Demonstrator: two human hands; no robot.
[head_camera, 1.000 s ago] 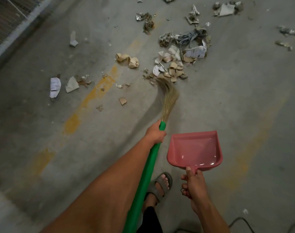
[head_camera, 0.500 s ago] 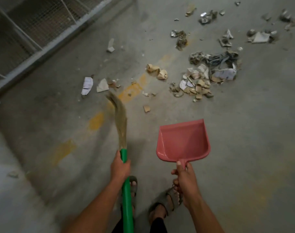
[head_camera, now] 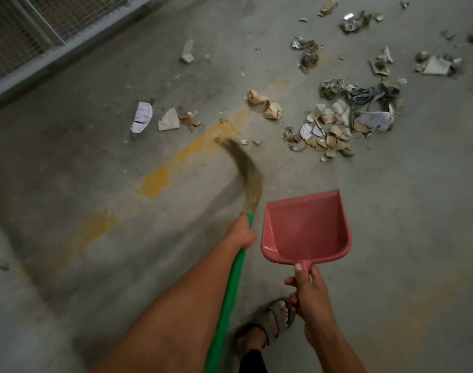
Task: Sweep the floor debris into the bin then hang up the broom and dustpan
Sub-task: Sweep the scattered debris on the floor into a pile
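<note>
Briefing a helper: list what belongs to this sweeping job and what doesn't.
Job: broom in left hand; dustpan in right hand; scrap pile; stray papers.
Not the job: mesh fence; yellow paint; sandals.

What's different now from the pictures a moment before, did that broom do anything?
The broom, held in the left hand, swung its bristles from the big scrap pile out to the left, then back toward the middle, blurred in mid-sweep. The camera view shifted too. Unchanged: the right hand grips the empty pink dustpan above the floor, and the scattered debris lies where it did.
</note>
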